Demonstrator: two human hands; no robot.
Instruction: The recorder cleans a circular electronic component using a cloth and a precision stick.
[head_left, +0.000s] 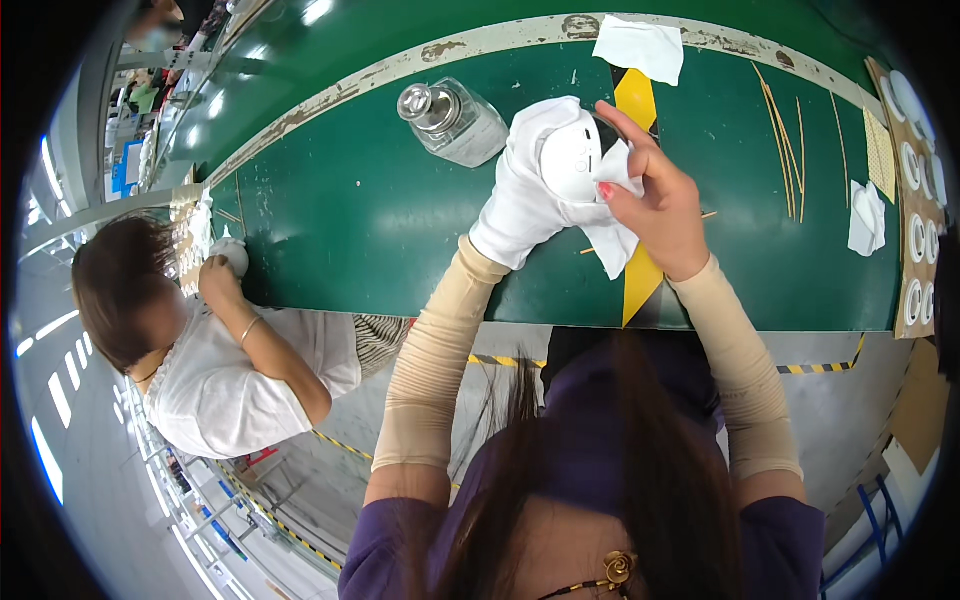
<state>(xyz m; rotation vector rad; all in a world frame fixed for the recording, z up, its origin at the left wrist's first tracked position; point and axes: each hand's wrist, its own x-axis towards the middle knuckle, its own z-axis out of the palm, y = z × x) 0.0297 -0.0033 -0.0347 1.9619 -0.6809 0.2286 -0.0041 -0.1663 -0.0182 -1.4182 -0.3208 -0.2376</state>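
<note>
My left hand, in a white glove, is closed round a white rounded device with small dark openings and a dark part on its far side. It holds the device up over the green table. My bare right hand pinches a white cloth against the device's right side; its index finger is stretched out along the top. A loose end of white cloth hangs below the two hands. Left of the glove stands a clear glass bottle with a metal pump top. Thin wooden sticks lie partly hidden under my hands.
Yellow-and-black tape crosses the green table. A folded white cloth lies at the far edge, another cloth at right. Several thin sticks lie near a cardboard tray of white round parts. A co-worker works at left.
</note>
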